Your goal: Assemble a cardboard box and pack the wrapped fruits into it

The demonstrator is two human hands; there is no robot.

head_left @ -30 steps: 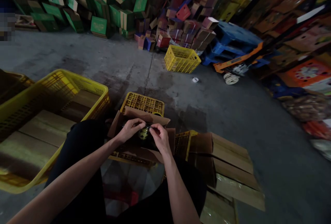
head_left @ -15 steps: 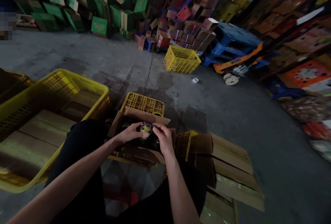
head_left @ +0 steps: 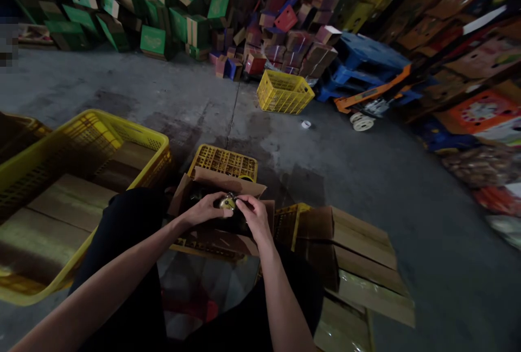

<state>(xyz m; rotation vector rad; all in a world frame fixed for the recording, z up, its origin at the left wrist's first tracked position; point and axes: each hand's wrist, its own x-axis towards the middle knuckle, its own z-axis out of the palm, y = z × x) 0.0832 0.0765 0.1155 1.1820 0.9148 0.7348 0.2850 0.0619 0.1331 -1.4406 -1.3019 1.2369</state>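
Observation:
Between my hands is a small round yellow-green item [head_left: 227, 203] with a shiny, wrapper-like surface; I cannot make out its exact kind. My left hand [head_left: 205, 209] curls round its left side, with the thumb along the near edge. At its upper right, the fingertips of my right hand [head_left: 253, 213] pinch its edge. Both hands are above an open cardboard box [head_left: 228, 180] with its flaps spread. Dark, shiny contents show inside, too dim to name. The box rests on a yellow plastic crate [head_left: 223, 161].
At left stands a large yellow crate [head_left: 148, 146] holding cardboard boxes. Flattened or closed cardboard boxes [head_left: 362, 243] lie at right. Farther off are another yellow crate [head_left: 285, 94], blue pallets [head_left: 370, 56], an orange pallet jack [head_left: 372, 91] and heaped green boxes [head_left: 153, 40].
The round item has turned slightly between my fingers, and its surface looks different. My right fingertips have shifted a little to the left. The whole view has moved slightly.

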